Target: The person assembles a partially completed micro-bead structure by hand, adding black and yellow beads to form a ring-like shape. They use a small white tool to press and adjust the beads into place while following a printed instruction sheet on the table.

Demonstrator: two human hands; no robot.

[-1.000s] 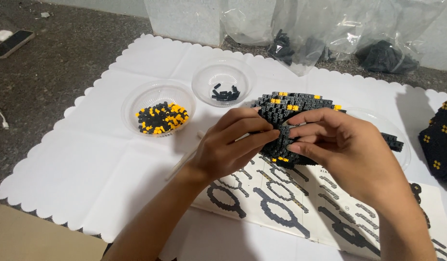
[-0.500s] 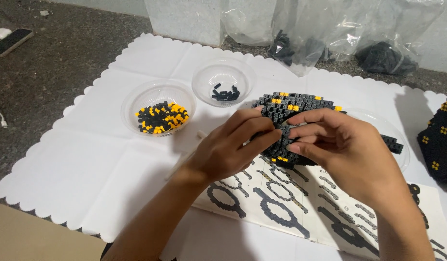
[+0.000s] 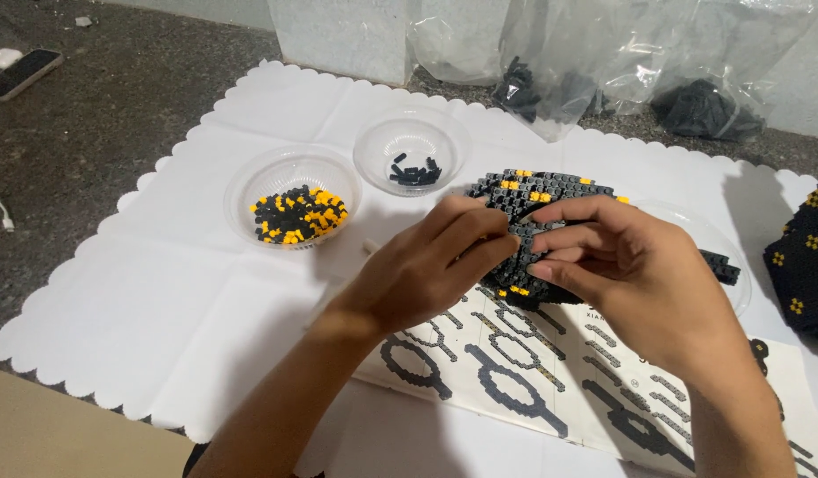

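A printed instruction sheet [image 3: 550, 389] lies nearest on the white scalloped mat [image 3: 161, 292]. Above the sheet, the black-and-yellow brick model [image 3: 533, 199] is pinched by the left hand [image 3: 426, 265] and right hand [image 3: 630, 265]. Beyond the model, two clear bowls [image 3: 294, 190] are set; clear bags [image 3: 603, 62] are seen farthest, on dark stone.

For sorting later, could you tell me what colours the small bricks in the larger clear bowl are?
Black and yellow-orange mixed, in the larger bowl, seen in the head view.
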